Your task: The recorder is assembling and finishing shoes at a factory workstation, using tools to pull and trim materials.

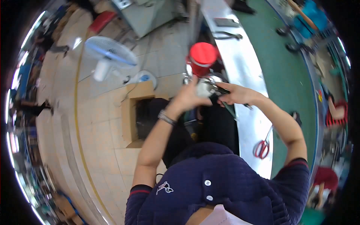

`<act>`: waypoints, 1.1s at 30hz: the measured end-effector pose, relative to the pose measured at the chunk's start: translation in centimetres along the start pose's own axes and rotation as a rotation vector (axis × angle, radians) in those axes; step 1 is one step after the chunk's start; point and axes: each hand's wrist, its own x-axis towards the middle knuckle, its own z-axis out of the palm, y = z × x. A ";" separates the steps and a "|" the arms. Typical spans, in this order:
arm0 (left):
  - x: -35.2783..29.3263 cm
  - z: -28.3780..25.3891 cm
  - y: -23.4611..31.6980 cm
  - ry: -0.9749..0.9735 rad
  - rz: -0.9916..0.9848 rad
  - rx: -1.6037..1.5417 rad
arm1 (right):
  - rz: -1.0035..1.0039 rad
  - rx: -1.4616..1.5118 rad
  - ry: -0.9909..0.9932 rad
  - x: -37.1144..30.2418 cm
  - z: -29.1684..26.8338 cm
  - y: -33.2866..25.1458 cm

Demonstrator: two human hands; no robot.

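My left hand (187,96) is curved around the left side of a pale, shiny rounded object (204,89), its thumb and fingers against it. On the other side, my right hand (236,94) is closed around a dark-handled tool (224,90) whose kind is blurred. The tool's front end meets the rounded object between my hands. Just beyond them stands a red container (203,54) with a round red top and a pale band. My fingers cover part of both held things.
Along my right runs a shiny metal bench (249,129) with red-handled scissors (261,149) and a dark tool (228,35) on it. An open cardboard box (129,116) sits by my legs. A fan (108,54) stands on the tiled floor at left. Other people sit at far right.
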 end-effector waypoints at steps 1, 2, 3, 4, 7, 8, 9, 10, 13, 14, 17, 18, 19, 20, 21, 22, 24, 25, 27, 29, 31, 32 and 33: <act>-2.1 1.9 -0.1 0.212 0.105 0.194 | -0.077 -0.151 -0.106 0.9 -0.5 -0.8; -3.2 4.2 -0.5 0.426 0.173 0.261 | -0.024 -0.175 -0.146 1.9 -0.6 -0.9; -3.3 5.6 -0.5 0.537 0.196 0.279 | 0.009 -0.163 -0.197 1.2 -0.5 -1.5; -3.0 6.6 -0.6 0.640 0.295 0.231 | 0.024 -0.059 -0.152 1.5 -0.8 1.1; -1.8 9.0 -1.3 0.618 0.281 0.142 | -0.179 -0.222 0.234 0.0 2.1 5.5; -1.5 9.8 -1.7 0.629 0.273 0.295 | -0.233 -0.303 0.373 0.2 2.8 7.7; -1.4 9.8 -2.0 0.553 0.195 0.322 | -0.306 -0.374 0.400 1.0 2.9 9.5; -1.4 9.7 -1.8 0.536 0.191 0.403 | -0.323 -0.343 0.426 1.1 3.6 9.4; -3.8 8.7 -0.5 0.477 0.167 0.384 | -0.271 -0.402 0.462 -2.7 7.9 4.3; -3.5 9.1 -0.9 0.495 0.185 0.408 | -0.188 -0.475 0.515 -3.3 8.3 3.0; -3.1 9.6 -1.0 0.515 0.264 0.482 | -0.278 -0.549 0.585 -3.5 7.7 4.2; -2.3 9.8 -1.3 0.520 0.303 0.496 | -0.115 -0.502 0.512 -3.5 6.7 4.3; -2.0 10.2 -1.3 0.590 0.359 0.503 | -0.285 -0.720 0.541 -1.5 3.7 7.8; -1.3 10.4 -2.1 0.683 0.457 0.497 | -0.438 -0.943 0.561 -0.4 0.8 12.1; -2.0 8.6 -1.4 0.602 0.477 0.435 | -0.388 -1.135 0.528 -1.1 0.2 9.9; -1.8 8.7 -1.8 0.664 0.492 0.510 | -0.143 -1.213 0.410 -1.9 -0.2 7.1; -2.4 8.1 -2.8 0.722 0.493 0.541 | -0.086 -0.900 0.224 -2.4 -1.4 2.1; -3.6 7.4 -2.8 0.681 0.393 0.595 | -0.238 -0.805 0.304 -1.9 -0.5 0.3; -3.9 5.8 -2.5 0.651 0.435 0.495 | -0.416 -0.381 0.596 -1.1 2.3 -3.3; -3.2 6.3 -1.6 0.658 0.443 0.712 | -0.319 -0.454 0.716 1.0 2.6 -0.1; -2.7 7.1 -1.1 0.596 0.452 0.812 | -0.255 -0.738 0.562 0.8 3.0 3.2; -3.3 7.3 -1.2 0.597 0.437 0.796 | -0.145 -0.674 0.454 -0.8 2.8 0.8; -2.9 7.6 -1.0 0.590 0.423 0.771 | -0.048 -0.619 0.347 -2.2 1.6 -1.6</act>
